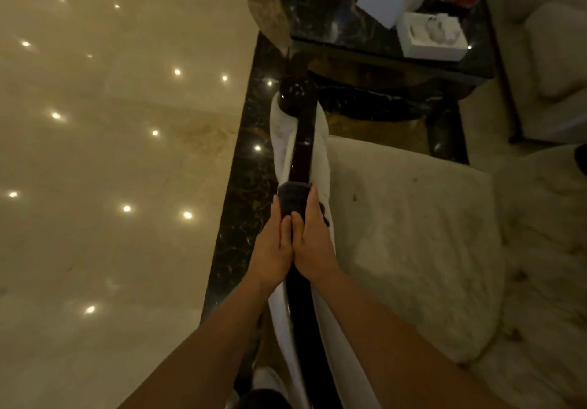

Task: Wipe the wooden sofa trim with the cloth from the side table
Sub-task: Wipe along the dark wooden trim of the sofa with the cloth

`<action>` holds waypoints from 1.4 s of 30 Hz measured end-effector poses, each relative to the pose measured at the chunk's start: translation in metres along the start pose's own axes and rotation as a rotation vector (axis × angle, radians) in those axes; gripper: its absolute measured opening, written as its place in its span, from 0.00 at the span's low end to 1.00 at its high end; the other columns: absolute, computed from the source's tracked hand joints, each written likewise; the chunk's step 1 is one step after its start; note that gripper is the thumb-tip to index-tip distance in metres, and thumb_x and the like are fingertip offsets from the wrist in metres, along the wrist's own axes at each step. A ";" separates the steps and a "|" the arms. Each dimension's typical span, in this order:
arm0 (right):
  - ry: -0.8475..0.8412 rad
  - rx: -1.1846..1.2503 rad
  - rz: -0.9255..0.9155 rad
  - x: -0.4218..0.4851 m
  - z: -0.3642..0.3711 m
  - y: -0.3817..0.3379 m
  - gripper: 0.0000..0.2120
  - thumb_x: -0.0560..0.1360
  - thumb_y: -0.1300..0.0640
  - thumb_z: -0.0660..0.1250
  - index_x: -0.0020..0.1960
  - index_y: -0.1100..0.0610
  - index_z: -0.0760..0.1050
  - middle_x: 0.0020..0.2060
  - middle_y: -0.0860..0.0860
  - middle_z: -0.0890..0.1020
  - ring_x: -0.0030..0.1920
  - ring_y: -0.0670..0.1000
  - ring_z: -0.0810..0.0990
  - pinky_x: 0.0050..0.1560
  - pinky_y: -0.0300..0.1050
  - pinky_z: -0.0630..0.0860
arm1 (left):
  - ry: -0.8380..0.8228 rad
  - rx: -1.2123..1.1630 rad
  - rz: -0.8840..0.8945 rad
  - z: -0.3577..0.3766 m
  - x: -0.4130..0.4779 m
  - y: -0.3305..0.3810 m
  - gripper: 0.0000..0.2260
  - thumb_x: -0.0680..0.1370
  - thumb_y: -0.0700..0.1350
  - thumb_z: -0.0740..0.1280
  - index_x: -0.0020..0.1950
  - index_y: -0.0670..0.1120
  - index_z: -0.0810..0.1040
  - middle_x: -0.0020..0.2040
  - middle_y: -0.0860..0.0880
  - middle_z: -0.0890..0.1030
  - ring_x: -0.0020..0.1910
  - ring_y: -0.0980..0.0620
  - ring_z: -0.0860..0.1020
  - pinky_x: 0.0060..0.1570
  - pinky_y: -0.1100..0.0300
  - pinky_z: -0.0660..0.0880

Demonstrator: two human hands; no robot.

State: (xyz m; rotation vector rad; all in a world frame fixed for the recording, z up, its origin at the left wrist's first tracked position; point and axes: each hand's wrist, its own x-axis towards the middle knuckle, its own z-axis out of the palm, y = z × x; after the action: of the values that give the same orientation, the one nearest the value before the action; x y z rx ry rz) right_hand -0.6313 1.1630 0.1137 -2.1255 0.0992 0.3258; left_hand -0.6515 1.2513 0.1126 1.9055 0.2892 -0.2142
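Head view has me looking down along the glossy dark wooden sofa trim [301, 151], a narrow rail capping the pale upholstered armrest. I have the small dark grey cloth [293, 197] draped over that rail, about midway along what shows. My left hand [273, 250] and right hand [313, 243] sit side by side, thumbs touching, both pressing the cloth from either flank rather than gripping it in a fist. My worry is the rail's narrowness and polish: uneven pressure could let the cloth slide off to one side, towards the dark marble floor border [241, 186] or the cream seat cushion [413, 234]. The rounded knob [297, 94] at the far end may snag it. On the dark marble bench [320, 5] beyond, an open white box [432, 38] holds small pale items I cannot identify.
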 end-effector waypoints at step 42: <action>0.149 -0.654 0.151 0.341 0.016 -0.063 0.35 0.81 0.40 0.47 0.80 0.59 0.43 0.80 0.60 0.51 0.80 0.58 0.49 0.78 0.58 0.53 | 0.034 0.212 -0.184 -0.073 0.363 0.051 0.24 0.77 0.38 0.66 0.73 0.48 0.69 0.68 0.45 0.73 0.66 0.48 0.71 0.62 0.61 0.65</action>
State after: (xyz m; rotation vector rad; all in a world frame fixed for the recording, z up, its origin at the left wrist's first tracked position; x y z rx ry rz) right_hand -0.2946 1.2299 0.0646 -2.7993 0.2706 0.3157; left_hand -0.2900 1.3379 0.0789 2.0943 0.4821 -0.3475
